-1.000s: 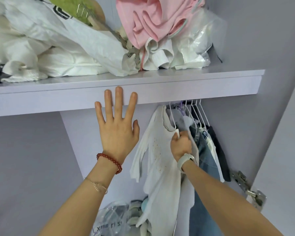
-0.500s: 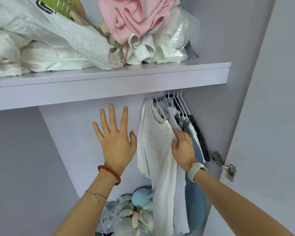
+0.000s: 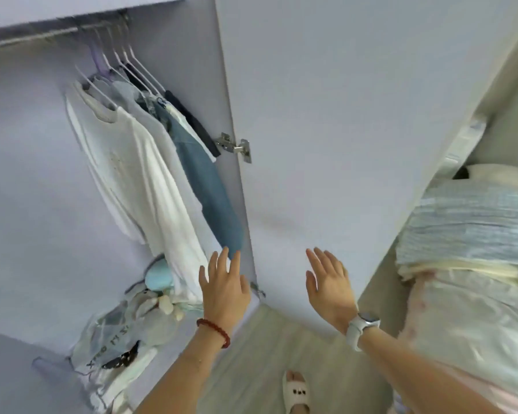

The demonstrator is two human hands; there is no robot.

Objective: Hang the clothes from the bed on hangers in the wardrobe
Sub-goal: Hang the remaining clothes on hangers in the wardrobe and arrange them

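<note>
Several white hangers (image 3: 123,59) hang on the wardrobe rail (image 3: 27,40) at the upper left. A white T-shirt (image 3: 132,180) hangs nearest, with pale grey, blue denim (image 3: 213,198) and dark garments behind it. My left hand (image 3: 225,285) is open with fingers spread, low in front of the hanging clothes' hems, holding nothing. My right hand (image 3: 329,282) is open too, in front of the wardrobe door (image 3: 326,115), empty. Folded bedding and cloth (image 3: 473,234) lie on the bed at the right.
The lilac wardrobe door stands open between my hands and the bed, with metal hinges (image 3: 234,144). A plastic bag and soft toys (image 3: 132,318) sit on the wardrobe floor. A slippered foot (image 3: 296,392) stands on the pale wooden floor.
My right hand has let go of the hanging clothes. Both hands have dropped away from the rail, and the view has swung down and right, off the top shelf toward the door and bed.
</note>
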